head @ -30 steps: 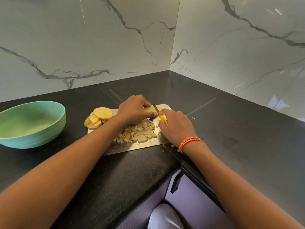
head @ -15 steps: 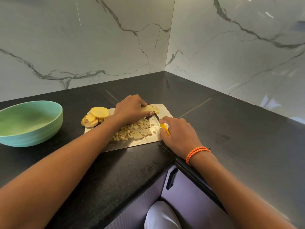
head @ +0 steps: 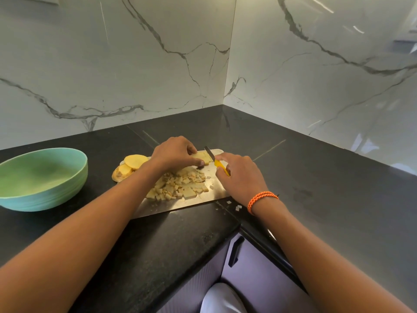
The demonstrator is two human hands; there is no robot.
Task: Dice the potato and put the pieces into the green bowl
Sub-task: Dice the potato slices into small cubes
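Note:
A steel cutting board (head: 203, 198) lies on the black counter near its inner corner. My left hand (head: 174, 153) holds down a stack of potato slices (head: 204, 157) at the board's far end. My right hand (head: 239, 177) grips a yellow-handled knife (head: 220, 164), whose blade tip (head: 208, 152) stands on those slices. A heap of diced potato (head: 180, 185) covers the board's middle. Uncut round slices (head: 132, 164) sit at the board's left end. The green bowl (head: 42, 178) stands at the far left, and I see nothing in it.
A few stray potato bits (head: 234, 205) lie on the counter by the board's near right corner. Marble walls meet behind the counter. A cabinet with a dark handle (head: 235, 250) stands below the counter edge.
The knife had been drawn back toward me off the slices; now its blade is on the held stack again. My left hand stays on the slices.

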